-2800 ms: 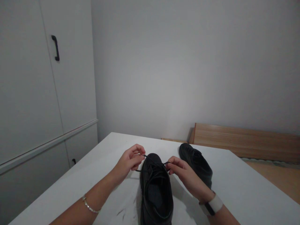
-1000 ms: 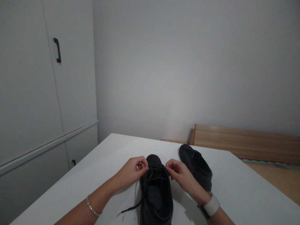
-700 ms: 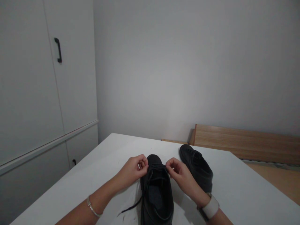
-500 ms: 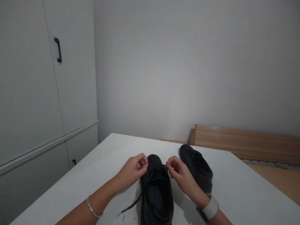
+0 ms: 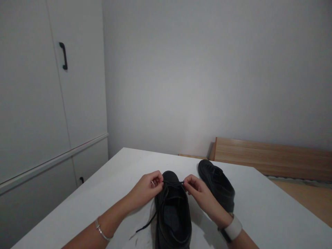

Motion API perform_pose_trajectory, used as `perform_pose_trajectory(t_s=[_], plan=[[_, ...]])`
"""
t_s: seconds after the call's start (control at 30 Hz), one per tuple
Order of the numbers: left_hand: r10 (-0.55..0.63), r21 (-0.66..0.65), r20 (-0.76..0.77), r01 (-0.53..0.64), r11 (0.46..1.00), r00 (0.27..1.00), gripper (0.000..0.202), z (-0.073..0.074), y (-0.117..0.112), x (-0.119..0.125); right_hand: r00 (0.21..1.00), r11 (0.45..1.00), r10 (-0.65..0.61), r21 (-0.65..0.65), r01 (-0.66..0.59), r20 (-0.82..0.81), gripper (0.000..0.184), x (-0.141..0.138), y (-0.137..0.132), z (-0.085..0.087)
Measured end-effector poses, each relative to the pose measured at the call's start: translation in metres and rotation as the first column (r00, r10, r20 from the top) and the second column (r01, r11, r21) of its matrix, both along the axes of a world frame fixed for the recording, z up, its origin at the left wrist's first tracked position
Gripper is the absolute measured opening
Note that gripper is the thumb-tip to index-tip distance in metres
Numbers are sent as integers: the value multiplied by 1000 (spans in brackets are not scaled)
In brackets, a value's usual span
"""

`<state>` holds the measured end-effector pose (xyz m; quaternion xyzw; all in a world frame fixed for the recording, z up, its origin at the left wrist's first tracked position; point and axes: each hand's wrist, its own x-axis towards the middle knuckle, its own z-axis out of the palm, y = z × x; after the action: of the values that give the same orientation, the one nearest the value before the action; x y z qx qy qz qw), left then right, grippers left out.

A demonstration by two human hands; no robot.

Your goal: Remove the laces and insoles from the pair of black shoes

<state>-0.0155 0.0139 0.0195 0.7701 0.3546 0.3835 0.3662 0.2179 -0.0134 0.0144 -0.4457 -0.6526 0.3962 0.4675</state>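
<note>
Fingers of the left hand (image 5: 147, 188) are pinched shut on the thin black shoelace (image 5: 173, 182) at the left edge of the near black leather lace-up shoe (image 5: 173, 214), and the right hand (image 5: 199, 192) is pinched shut on the same lace at the shoe's right edge, so a short span runs taut between them across the throat. Compared with about three seconds ago, when the hands held a wider loop above the shoe, they have drawn closer to the eyelets and the span has flattened; a loose lace tail (image 5: 146, 224) now trails over the white tabletop (image 5: 272, 214) to the left of the shoe, where none lay. This suggests the lace is being pulled snug through the upper eyelets, though the threading itself is too small to make out. The near shoe stands centred at the table's near edge, toe away from the person; a second black shoe (image 5: 218, 186) rests just beside it to the right. A silver bracelet (image 5: 100, 230) sits on the left wrist, a white-banded watch (image 5: 232, 229) on the right. No brand, label or writing can be read.
</note>
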Motion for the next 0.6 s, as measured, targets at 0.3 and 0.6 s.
perform_pose_trajectory(t_s=[0.3, 0.6], plan=[[-80, -130, 226, 112, 985, 971, 19, -4, 4, 2, 995, 999, -50, 14, 51, -83, 38, -4, -2, 0], [-85, -296, 229, 153, 943, 970, 29, -4, 7, 0, 992, 996, -52, -78, 43, -118, 32, 0, -3, 5]])
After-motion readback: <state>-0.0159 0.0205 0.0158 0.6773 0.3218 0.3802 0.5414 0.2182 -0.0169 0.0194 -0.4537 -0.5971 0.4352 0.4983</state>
